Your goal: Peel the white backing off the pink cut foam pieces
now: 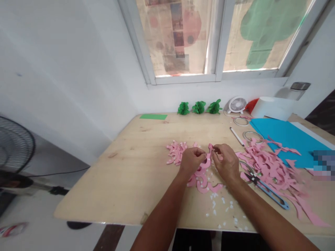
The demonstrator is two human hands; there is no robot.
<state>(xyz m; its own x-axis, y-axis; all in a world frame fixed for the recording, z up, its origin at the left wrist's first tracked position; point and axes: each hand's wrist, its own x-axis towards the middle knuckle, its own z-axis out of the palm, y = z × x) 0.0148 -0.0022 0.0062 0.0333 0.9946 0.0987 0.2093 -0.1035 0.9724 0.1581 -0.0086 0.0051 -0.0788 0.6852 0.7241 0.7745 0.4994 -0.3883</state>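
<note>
Between my two hands is a pink curved cutout [208, 161], foam or felt by its look. My left hand [193, 159] pinches its left side between thumb and fingers. On the other side, my right hand [225, 161] has its fingertips pinched together at the cutout's upper right; whatever small thing they hold is hidden. More pink curved pieces [202, 186] lie just below the hands. A pile of small pink pieces with pale tips [176, 151] is beside my left hand. Small white bits [223, 200] are scattered near my right forearm.
To the right lie pink scraps [269, 164], a blue-handled cutting tool [272, 193], a marker [237, 136], tape rings [253, 136] and blue sheets [290, 139]. Along the wall stand green paper shapes [199, 107] and a small white fan [237, 104]. A green strip [153, 116] lies far left.
</note>
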